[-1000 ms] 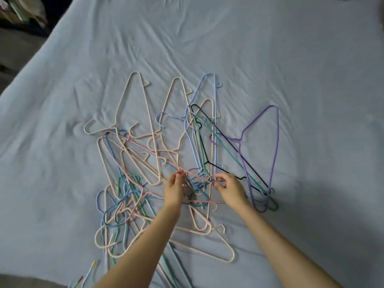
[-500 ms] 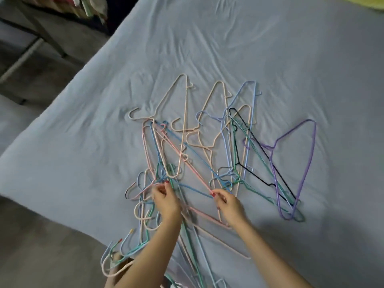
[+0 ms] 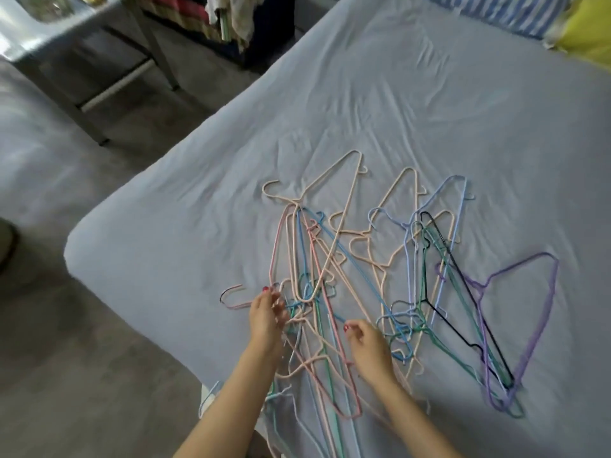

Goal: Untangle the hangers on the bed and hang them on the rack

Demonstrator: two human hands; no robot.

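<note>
Hanger tangle [image 3: 330, 292] sprawls near bed [image 3: 429, 110] left corner, some overhanging near edge. Far bed open. Left hand [image 3: 266, 314] pinches pink hanger [image 3: 274, 252]; right hand [image 3: 367, 347] curled, grip unclear. Metal table [image 3: 99, 44] beyond floor.

I count one purple wire hanger [image 3: 525, 325] and one black wire hanger [image 3: 463, 292] at right. The tangled pastel hangers [image 3: 330, 276] at centre I cannot count.
</note>
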